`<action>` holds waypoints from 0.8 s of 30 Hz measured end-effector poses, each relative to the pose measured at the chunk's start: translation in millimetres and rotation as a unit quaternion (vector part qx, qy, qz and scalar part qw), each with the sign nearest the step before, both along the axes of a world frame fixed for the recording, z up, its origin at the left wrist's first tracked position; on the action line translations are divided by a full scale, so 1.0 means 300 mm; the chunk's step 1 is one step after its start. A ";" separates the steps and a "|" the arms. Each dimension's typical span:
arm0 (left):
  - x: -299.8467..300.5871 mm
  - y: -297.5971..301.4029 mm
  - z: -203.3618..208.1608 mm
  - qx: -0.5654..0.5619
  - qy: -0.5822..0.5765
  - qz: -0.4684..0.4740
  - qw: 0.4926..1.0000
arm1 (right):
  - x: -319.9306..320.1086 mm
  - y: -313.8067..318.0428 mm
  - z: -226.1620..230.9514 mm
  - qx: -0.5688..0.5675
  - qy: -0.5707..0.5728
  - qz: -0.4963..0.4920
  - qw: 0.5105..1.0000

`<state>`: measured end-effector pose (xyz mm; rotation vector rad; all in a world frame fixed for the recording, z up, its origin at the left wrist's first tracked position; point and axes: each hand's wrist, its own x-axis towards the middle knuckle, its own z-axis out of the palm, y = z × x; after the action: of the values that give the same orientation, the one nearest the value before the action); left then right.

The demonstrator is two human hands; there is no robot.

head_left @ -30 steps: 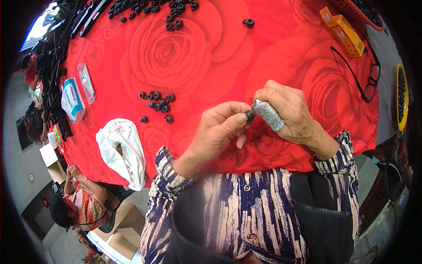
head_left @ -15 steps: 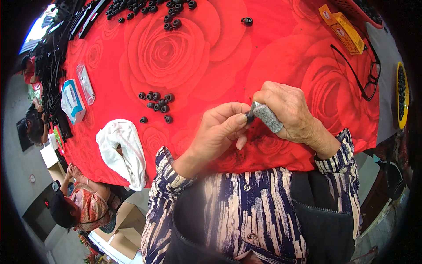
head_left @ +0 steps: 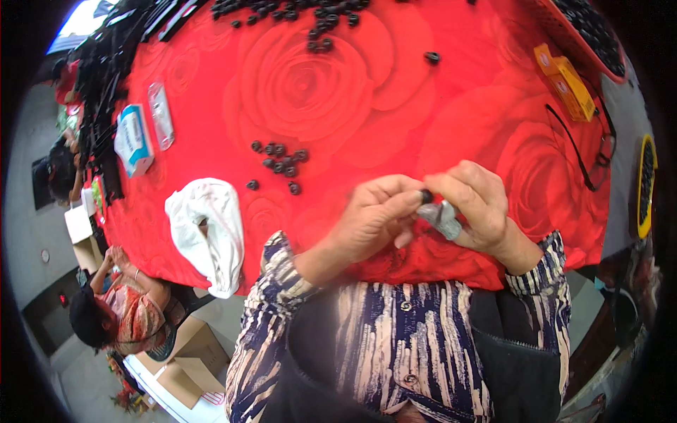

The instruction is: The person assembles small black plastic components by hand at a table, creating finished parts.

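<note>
Between the thumb and fingertips of my left hand (head_left: 377, 218) is a small black ring-like part (head_left: 426, 197). My right hand (head_left: 476, 201) is closed around a short tool with a speckled grey, wrapped-looking handle (head_left: 444, 221). Its fingertips meet the black part beside the left fingertips. The tool's working end is hidden and blurred. To the left of my hands, a loose group of similar black parts (head_left: 280, 158) lies on the red rose-patterned cloth (head_left: 338, 134).
A white cloth (head_left: 211, 211) lies at left, near a blue-white packet (head_left: 134, 141) and a clear pouch (head_left: 161, 116). More black parts (head_left: 328, 21) are heaped at the far edge. Glasses (head_left: 589, 169), a yellow box (head_left: 568, 88) and a red basket (head_left: 564, 28) occupy the right.
The scene has shifted slightly right and down in view. My right fingers have moved up against the black part, and the grey handle now hangs below them.
</note>
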<state>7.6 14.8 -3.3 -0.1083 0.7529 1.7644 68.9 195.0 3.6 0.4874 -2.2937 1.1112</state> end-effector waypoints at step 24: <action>-0.241 -0.299 0.009 -0.458 0.734 0.193 0.464 | -0.012 -0.024 -0.029 0.057 -0.047 -0.015 0.997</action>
<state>-64.7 -75.0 -0.4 0.7119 3.1192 1.1949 65.3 187.9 -5.1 0.4507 -2.4491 1.0115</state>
